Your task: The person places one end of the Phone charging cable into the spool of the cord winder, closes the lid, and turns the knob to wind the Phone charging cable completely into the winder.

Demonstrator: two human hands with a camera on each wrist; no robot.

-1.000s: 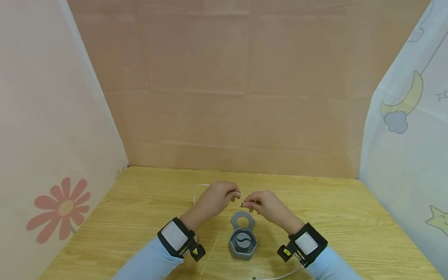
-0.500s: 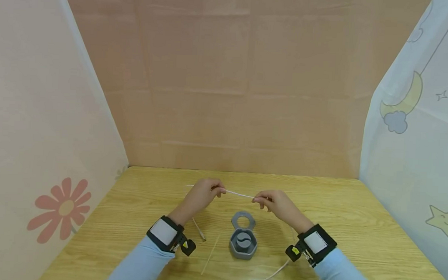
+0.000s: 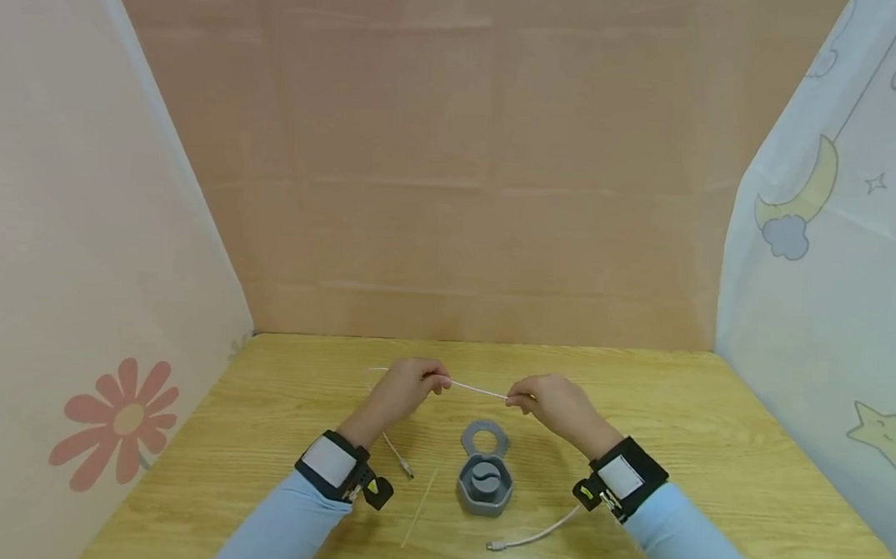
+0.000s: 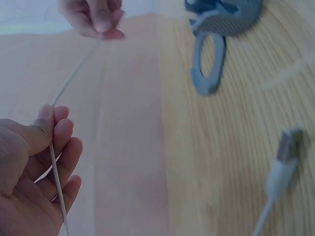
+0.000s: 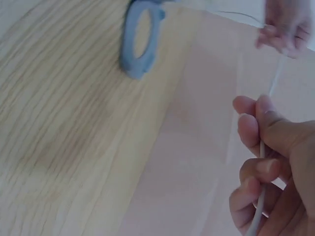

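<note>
A thin white cable [image 3: 477, 388] is stretched taut between my two hands, above the table. My left hand [image 3: 434, 382] pinches it between thumb and curled fingers [image 4: 55, 129]. My right hand [image 3: 518, 397] pinches it the same way [image 5: 261, 130]. The cable's loose ends trail down: one plug [image 3: 407, 474] lies by my left wrist, seen close in the left wrist view as a plug [image 4: 289, 143], and the other plug [image 3: 491, 546] lies near my right wrist. Just below the hands sits a grey hexagonal holder [image 3: 484, 484] with its ring-shaped lid [image 3: 484, 437] hinged open.
A thin pale stick [image 3: 419, 508] lies on the wooden table [image 3: 710, 458] left of the holder. Cloth walls close in the left, back and right sides; the left wall [image 3: 119, 415] carries a red flower print.
A second ago my hands were close together over the holder; they have drawn apart and pulled the cable straight. In the last half second they have barely moved.
</note>
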